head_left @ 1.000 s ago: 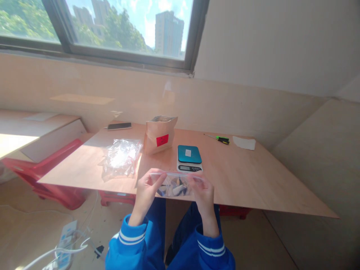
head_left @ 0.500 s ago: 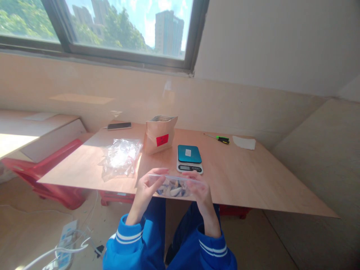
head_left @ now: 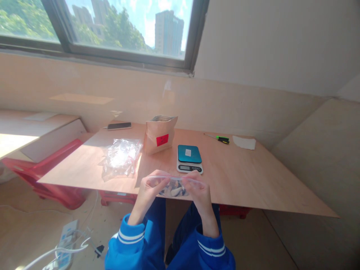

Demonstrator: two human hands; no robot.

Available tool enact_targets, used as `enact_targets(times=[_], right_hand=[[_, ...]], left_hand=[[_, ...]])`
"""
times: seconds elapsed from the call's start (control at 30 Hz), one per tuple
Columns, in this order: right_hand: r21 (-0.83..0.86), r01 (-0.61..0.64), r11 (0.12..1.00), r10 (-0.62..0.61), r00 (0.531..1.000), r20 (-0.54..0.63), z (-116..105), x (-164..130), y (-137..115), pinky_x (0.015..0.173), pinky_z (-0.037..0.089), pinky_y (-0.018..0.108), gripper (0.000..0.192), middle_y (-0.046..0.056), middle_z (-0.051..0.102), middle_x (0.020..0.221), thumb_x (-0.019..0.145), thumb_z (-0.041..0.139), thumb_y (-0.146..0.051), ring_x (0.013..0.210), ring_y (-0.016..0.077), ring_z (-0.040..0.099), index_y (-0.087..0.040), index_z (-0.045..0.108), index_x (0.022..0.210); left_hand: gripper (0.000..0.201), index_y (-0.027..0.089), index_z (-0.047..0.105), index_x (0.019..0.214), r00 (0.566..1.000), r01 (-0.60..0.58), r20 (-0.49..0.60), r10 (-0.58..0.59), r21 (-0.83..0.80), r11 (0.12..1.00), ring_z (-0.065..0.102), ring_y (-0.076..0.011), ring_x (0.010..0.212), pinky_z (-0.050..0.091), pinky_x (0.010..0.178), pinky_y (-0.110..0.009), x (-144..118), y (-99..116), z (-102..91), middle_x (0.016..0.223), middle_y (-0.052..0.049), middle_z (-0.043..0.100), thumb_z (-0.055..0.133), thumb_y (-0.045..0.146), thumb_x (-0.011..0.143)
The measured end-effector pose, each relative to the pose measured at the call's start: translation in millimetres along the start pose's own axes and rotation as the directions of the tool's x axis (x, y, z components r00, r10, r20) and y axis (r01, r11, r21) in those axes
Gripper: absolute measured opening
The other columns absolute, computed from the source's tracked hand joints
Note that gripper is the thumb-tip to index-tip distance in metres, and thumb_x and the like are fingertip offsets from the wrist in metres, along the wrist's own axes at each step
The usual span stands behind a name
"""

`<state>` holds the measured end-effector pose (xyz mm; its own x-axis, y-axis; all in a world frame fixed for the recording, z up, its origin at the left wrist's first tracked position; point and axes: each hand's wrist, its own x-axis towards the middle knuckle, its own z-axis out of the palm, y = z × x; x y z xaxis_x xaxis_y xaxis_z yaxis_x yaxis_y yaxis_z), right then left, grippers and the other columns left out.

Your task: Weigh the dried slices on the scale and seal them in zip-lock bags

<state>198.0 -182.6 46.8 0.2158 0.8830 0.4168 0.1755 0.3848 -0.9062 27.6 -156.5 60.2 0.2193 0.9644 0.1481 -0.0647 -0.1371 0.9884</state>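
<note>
1. Head view, hands: the left hand (head_left: 149,189) and the right hand (head_left: 200,193) both pinch the top edge of a small clear zip bag (head_left: 174,186), one at each end of its strip, so the bag hangs stretched between them.
2. The bag holds a loose clump of small pieces, white, blue and dark; what they are is too small to tell. It sits at the near edge of the wooden table (head_left: 247,180), just in front of the kitchen scale (head_left: 189,158).
3. The scale is the landmark here: a white body with a teal weighing plate, a small white sticker on the plate, and a dark display strip on its front edge. Any writing on the sticker or display is too small to read.
4. Just left of the scale and a little behind it stands a brown paper pouch (head_left: 160,134), open at the top, bearing a red label; its print cannot be read.
5. Farther left of the scale lies a heap of crumpled clear plastic bags (head_left: 120,157) in sunlight.
6. Well behind and left of the scale, at the far table edge, lies a dark phone (head_left: 119,126), screen up.
7. Behind and right of the scale lie a screwdriver with a green and black handle (head_left: 221,139) and, just beyond it, a white paper scrap (head_left: 244,142).
8. Both forearms wear blue sleeves with white cuff stripes.
</note>
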Motion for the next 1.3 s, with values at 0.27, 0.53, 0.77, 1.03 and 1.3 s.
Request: enact_targets(times=[0.27,0.53,0.77,1.03,1.3], right_hand=[[-0.039,0.013,0.999,-0.015,0.998,-0.061,0,1,2,0.065,0.052,0.027,0.017,0.001,0.057,0.079,0.081,0.068,-0.035,0.075,0.0151,0.059,-0.019,0.067,0.074],[-0.223,0.088,0.971,-0.093,0.996,-0.011,-14,3,-4,0.084,0.050,0.037,0.024,0.006,0.066,0.100,0.081,0.069,-0.031,0.094,0.0213,0.062,-0.023,0.070,0.105],[-0.549,0.294,0.783,-0.324,0.945,0.044,-10,-1,-23,0.089,0.038,0.042,0.006,0.004,0.068,0.092,0.083,0.068,-0.028,0.094,0.0228,0.059,-0.026,0.071,0.088],[-0.605,0.291,0.741,-0.300,0.950,0.090,-6,-2,-17,0.082,0.033,0.036,0.006,0.001,0.068,0.085,0.089,0.062,-0.025,0.086,0.0200,0.058,-0.024,0.065,0.084],[-0.655,0.289,0.698,-0.296,0.950,0.104,-2,-5,-13,0.082,0.030,0.035,0.011,0.000,0.066,0.086,0.093,0.056,-0.021,0.085,0.0199,0.055,-0.024,0.061,0.084]], left_hand=[[0.026,0.016,0.068,0.080,0.996,0.002,-0.088,0.003,0.048,0.999,0.057,-0.0137,0.067,0.044,0.064,-0.024,-2,-1,7.2,0.071,0.000,0.061,0.067,0.042,0.080],[0.024,0.017,0.068,0.081,0.995,-0.047,-0.083,0.059,0.138,0.989,0.062,-0.0166,0.078,0.047,0.068,-0.025,-3,-3,5.0,0.080,-0.003,0.065,0.065,0.041,0.082],[0.017,0.018,0.071,0.083,0.973,-0.190,-0.083,0.213,0.228,0.955,0.064,-0.0168,0.080,0.050,0.073,-0.026,-1,-7,7.2,0.084,-0.004,0.067,0.067,0.035,0.082],[0.017,0.019,0.071,0.085,0.971,-0.220,-0.028,0.236,0.270,0.937,0.065,-0.0189,0.086,0.051,0.076,-0.028,-1,-8,6.7,0.087,-0.006,0.068,0.065,0.034,0.083],[0.015,0.018,0.071,0.083,0.964,-0.238,-0.044,0.261,0.292,0.926,0.065,-0.0185,0.083,0.052,0.073,-0.028,-1,-8,9.6,0.085,-0.005,0.066,0.067,0.032,0.082]])
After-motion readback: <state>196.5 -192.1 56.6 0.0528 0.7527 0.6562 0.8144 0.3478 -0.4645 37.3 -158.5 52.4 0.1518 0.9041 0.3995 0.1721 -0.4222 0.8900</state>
